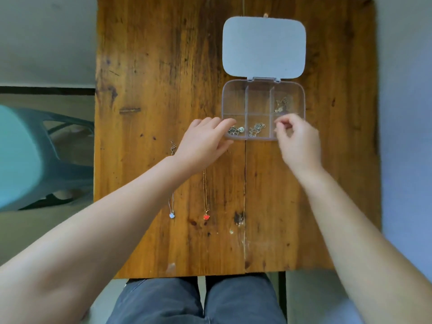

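Observation:
A clear plastic organiser box [235, 97] with several compartments lies open on the wooden table [152, 78], its pale lid [264, 46] folded back. Small metal charms sit in the near-left [236, 130], near-middle [256, 129] and far-right [282, 104] compartments. My left hand [203, 142] rests against the box's near-left corner, fingers straight, thumb along the front wall. My right hand [299, 142] hovers over the near-right compartment with fingertips pinched together; whether anything is between them I cannot tell. Two necklaces lie on the table, one with a red pendant [206, 217], one with a pale pendant [172, 215].
A teal plastic chair [30, 157] stands left of the table. My knees in dark trousers [198, 300] are under the near edge. The table's left half and near right part show bare wood.

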`<state>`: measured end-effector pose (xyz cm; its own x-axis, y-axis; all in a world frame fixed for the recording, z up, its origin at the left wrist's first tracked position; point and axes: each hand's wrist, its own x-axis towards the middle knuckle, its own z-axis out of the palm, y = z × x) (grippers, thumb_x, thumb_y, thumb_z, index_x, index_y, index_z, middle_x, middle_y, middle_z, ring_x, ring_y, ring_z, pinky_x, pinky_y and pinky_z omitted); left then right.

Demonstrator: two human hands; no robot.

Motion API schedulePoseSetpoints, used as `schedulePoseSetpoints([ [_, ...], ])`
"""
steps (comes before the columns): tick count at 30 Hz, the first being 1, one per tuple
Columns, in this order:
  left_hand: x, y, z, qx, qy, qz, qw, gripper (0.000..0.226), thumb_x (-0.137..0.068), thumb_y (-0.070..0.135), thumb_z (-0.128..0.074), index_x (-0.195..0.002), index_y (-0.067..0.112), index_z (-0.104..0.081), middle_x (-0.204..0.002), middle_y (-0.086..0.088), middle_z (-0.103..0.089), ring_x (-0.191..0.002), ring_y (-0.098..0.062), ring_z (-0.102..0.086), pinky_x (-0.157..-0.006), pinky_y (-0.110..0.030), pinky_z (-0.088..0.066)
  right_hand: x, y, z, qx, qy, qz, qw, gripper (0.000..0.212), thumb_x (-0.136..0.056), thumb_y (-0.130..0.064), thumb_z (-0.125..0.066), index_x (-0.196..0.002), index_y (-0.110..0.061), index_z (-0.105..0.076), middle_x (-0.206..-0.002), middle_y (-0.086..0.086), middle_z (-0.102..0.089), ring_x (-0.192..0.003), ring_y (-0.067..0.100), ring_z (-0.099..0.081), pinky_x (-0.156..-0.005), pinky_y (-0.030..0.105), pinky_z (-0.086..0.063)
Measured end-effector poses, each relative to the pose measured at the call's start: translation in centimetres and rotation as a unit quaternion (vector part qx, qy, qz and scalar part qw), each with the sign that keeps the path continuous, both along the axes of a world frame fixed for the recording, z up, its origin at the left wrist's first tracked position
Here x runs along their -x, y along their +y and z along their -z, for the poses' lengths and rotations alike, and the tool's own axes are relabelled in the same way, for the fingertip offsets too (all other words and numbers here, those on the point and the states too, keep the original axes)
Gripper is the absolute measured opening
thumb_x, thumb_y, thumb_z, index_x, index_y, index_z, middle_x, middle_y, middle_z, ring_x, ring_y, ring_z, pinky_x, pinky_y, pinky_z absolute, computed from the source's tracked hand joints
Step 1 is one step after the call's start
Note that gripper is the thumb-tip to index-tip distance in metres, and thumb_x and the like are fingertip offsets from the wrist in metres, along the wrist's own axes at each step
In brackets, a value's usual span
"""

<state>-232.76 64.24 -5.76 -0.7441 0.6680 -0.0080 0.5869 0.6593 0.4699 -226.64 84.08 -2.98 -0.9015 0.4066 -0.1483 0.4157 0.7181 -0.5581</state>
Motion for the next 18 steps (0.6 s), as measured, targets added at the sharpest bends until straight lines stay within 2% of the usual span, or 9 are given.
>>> schedulePoseSetpoints([
  [1, -0.3, 0.6, 0.1, 0.007, -0.005, -0.011, 1.000, 0.028, -0.091, 0.024, -0.057, -0.116, 0.010, -0.058, -0.097, -0.011, -0.063, -0.094, -0.031, -0.057, -0.084, -0.042, -0.042, 2.1, 1.9, -0.3, -0.049, -0.008, -0.029, 0.998, 0.021, -0.096, -0.018, -0.048, -0.105, -0.012, -0.066, -0.103, 0.007, -0.070, -0.090, 0.023, -0.064, -0.068, 0.023, -0.042],
  [3, -0.7, 1.4, 0.3, 0.020, -0.007, -0.042, 0.999, 0.022, -0.094, 0.025, -0.054, -0.105, 0.010, -0.065, -0.094, -0.011, -0.062, -0.093, -0.031, -0.055, -0.083, -0.041, -0.040, 5.7, 4.4, -0.2, -0.154, -0.084, -0.111, 0.978, 0.024, -0.096, -0.022, -0.048, -0.109, -0.013, -0.066, -0.107, 0.010, -0.068, -0.093, 0.030, -0.062, -0.065, 0.028, -0.041],
  [5, -1.0, 1.7, 0.5, 0.020, -0.006, -0.072, 0.997, 0.021, -0.094, 0.024, -0.054, -0.099, 0.009, -0.068, -0.091, -0.012, -0.061, -0.091, -0.032, -0.055, -0.081, -0.041, -0.040, 8.2, 5.2, 0.0, -0.242, -0.178, -0.195, 0.934, 0.026, -0.095, -0.029, -0.050, -0.107, -0.012, -0.066, -0.099, 0.013, -0.067, -0.088, 0.033, -0.060, -0.061, 0.032, -0.041],
  [9, -1.4, 2.0, 0.3, 0.024, 0.004, -0.101, 0.995, 0.019, -0.092, 0.023, -0.057, -0.095, 0.008, -0.068, -0.088, -0.013, -0.061, -0.087, -0.033, -0.055, -0.078, -0.041, -0.041, 10.3, 4.7, 0.1, -0.333, -0.266, -0.278, 0.861, 0.032, -0.093, -0.036, -0.054, -0.094, -0.005, -0.063, -0.082, 0.011, -0.056, -0.075, 0.030, -0.052, -0.052, 0.029, -0.034],
  [11, -1.6, 2.1, 0.2, 0.022, 0.010, -0.109, 0.994, 0.018, -0.091, 0.023, -0.059, -0.093, 0.007, -0.068, -0.085, -0.013, -0.060, -0.085, -0.032, -0.055, -0.076, -0.040, -0.041, 10.9, 4.3, 0.2, -0.342, -0.300, -0.282, 0.845, 0.025, -0.093, -0.032, -0.056, -0.091, -0.007, -0.059, -0.083, 0.010, -0.054, -0.076, 0.029, -0.050, -0.054, 0.029, -0.034],
  [14, -1.7, 2.2, 0.1, 0.025, 0.015, -0.117, 0.993, 0.018, -0.090, 0.023, -0.060, -0.091, 0.008, -0.068, -0.082, -0.012, -0.059, -0.082, -0.032, -0.054, -0.074, -0.039, -0.039, 11.6, 3.9, 0.2, -0.325, -0.323, -0.293, 0.839, 0.004, -0.090, -0.010, -0.054, -0.088, -0.008, -0.056, -0.075, 0.007, -0.049, -0.075, 0.027, -0.048, -0.049, 0.027, -0.028],
  [16, -1.7, 2.3, 0.0, 0.027, 0.012, -0.118, 0.993, 0.018, -0.090, 0.023, -0.060, -0.092, 0.008, -0.068, -0.083, -0.012, -0.059, -0.082, -0.032, -0.053, -0.074, -0.039, -0.039, 11.6, 3.9, -0.1, -0.297, -0.312, -0.298, 0.852, 0.008, -0.084, -0.002, -0.054, -0.078, -0.006, -0.055, -0.068, 0.008, -0.047, -0.064, 0.025, -0.047, -0.048, 0.026, -0.028],
  [18, -1.7, 2.5, -0.3, 0.035, 0.004, -0.115, 0.993, 0.019, -0.091, 0.024, -0.059, -0.094, 0.008, -0.068, -0.085, -0.012, -0.060, -0.086, -0.032, -0.054, -0.076, -0.040, -0.039, 11.3, 4.4, -0.8, -0.231, -0.293, -0.291, 0.881, 0.009, -0.078, -0.002, -0.056, -0.070, -0.003, -0.059, -0.064, 0.010, -0.055, -0.058, 0.026, -0.052, -0.050, 0.028, -0.040],
])
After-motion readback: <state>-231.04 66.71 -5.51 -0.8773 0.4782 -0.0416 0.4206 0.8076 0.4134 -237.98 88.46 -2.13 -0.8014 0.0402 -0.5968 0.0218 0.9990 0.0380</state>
